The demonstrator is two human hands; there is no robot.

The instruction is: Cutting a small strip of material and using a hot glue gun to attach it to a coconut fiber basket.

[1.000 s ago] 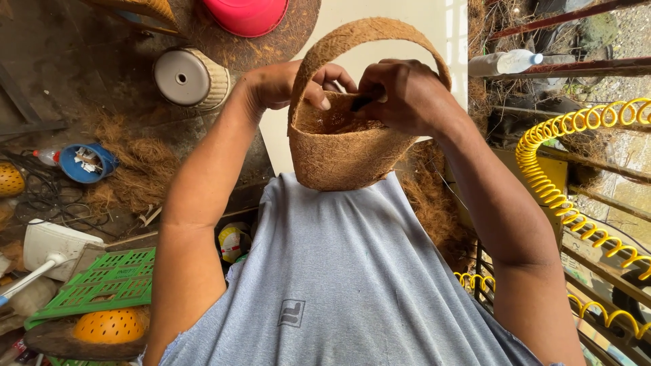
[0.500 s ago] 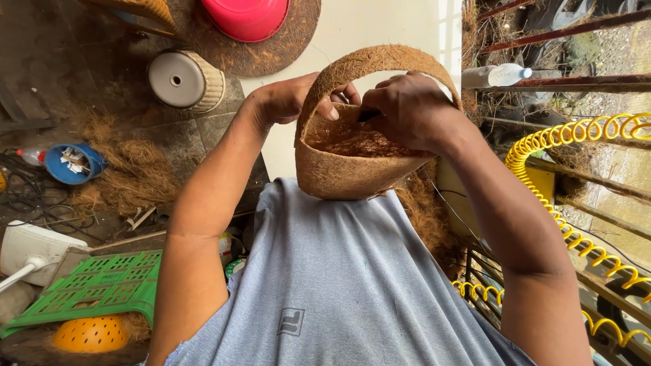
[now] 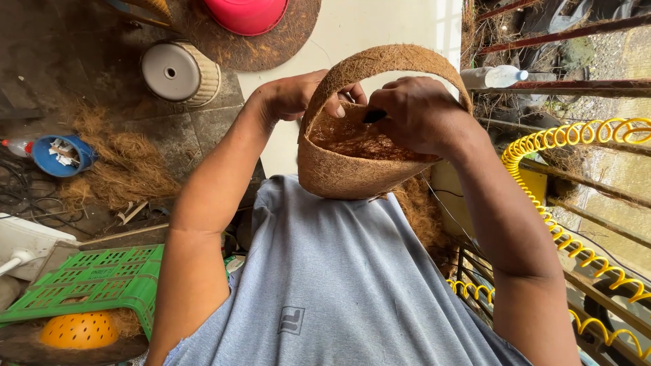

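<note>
Both my hands gripped the brown, bowl-shaped coconut-fibre basket [image 3: 352, 159] with its arched handle, held up above my lap, left hand [image 3: 298, 95] pinching the rim, right hand [image 3: 417, 115] clenched over its far edge; it seemed light, rough, stiff yet bendable.

The fibre basket [image 3: 352, 169] was rough brown all over. A grey-blue shirt [image 3: 325, 285] lay below it. Far off sat a pink bowl [image 3: 247, 12]; at left a blue tub [image 3: 55, 156] and a green latticed crate [image 3: 95, 285]; at right a yellow coiled hose [image 3: 576, 142].
</note>
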